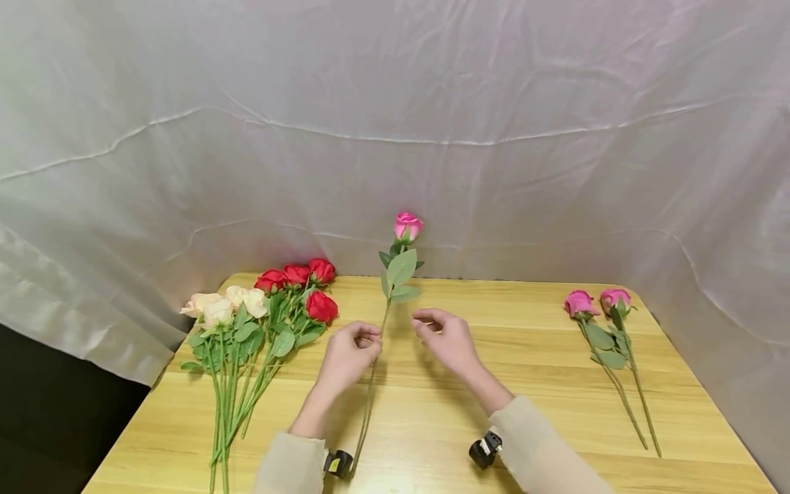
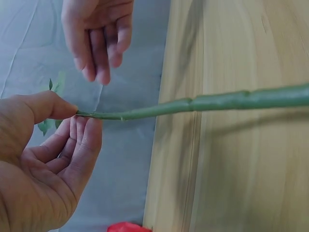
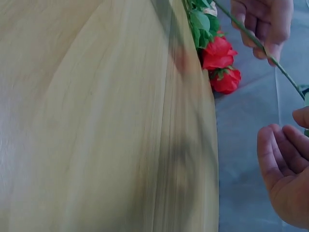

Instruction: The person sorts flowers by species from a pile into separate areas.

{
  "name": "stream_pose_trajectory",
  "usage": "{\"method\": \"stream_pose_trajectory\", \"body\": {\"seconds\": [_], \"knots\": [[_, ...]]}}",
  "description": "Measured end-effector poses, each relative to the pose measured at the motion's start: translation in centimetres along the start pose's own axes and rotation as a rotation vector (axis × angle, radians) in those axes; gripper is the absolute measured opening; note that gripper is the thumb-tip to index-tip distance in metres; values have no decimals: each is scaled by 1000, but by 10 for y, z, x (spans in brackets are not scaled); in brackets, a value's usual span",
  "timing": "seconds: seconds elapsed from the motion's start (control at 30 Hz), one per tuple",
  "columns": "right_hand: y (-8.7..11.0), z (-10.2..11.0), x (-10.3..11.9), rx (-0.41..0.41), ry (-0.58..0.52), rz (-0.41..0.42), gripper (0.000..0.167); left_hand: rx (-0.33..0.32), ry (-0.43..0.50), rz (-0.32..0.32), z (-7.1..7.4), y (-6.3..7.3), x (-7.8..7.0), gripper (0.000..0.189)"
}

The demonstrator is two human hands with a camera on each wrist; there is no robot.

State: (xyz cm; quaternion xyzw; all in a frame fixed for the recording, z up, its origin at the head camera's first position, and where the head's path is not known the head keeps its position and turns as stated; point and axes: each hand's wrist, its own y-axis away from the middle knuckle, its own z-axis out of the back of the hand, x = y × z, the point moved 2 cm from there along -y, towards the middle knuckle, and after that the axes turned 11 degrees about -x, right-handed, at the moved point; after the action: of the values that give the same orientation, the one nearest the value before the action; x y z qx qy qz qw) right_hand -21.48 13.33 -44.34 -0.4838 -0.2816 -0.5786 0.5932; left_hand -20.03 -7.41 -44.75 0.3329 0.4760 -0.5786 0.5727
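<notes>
The left grip [image 1: 350,353] pinches a pink rose [image 1: 402,267] by its stem, the bloom beyond it. Just to its right, the right grip [image 1: 448,341] curves loosely, holding nothing. Leftward, red roses [image 1: 321,307] and cream roses [image 1: 219,311] lie on the table [image 1: 426,425]; well rightward, two loose roses [image 1: 579,303].

The left hand [image 3: 265,19], upper right, pinches an oblique stem [image 3: 288,78]; the right hand [image 3: 287,181], partly cropped below, has extended fingers. Red roses [image 3: 218,54] lie at the edge of the table [image 3: 96,121], beside leaves [image 3: 200,25] and, apparently, a pale bloom [image 3: 211,9].
</notes>
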Motion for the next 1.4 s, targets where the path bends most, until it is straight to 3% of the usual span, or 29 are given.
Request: {"method": "stream_pose_trajectory", "body": {"seconds": [0.2,0.57,0.9,1.23,1.4], "knots": [[3,-6,5,30,-79,28,22,9,13,-13,-9,1,-6,19],[8,-10,7,-3,-134,27,19,49,49,-33,-22,4,-12,17],[11,-11,8,-63,-178,-48,17,79,60,-63,-32,7,-15,14],[11,-8,7,-48,-264,-119,19,106,109,-33,-37,9,-16,11],[11,-3,8,-50,-268,-118,19,89,42,-56,-34,9,-17,11]]}}
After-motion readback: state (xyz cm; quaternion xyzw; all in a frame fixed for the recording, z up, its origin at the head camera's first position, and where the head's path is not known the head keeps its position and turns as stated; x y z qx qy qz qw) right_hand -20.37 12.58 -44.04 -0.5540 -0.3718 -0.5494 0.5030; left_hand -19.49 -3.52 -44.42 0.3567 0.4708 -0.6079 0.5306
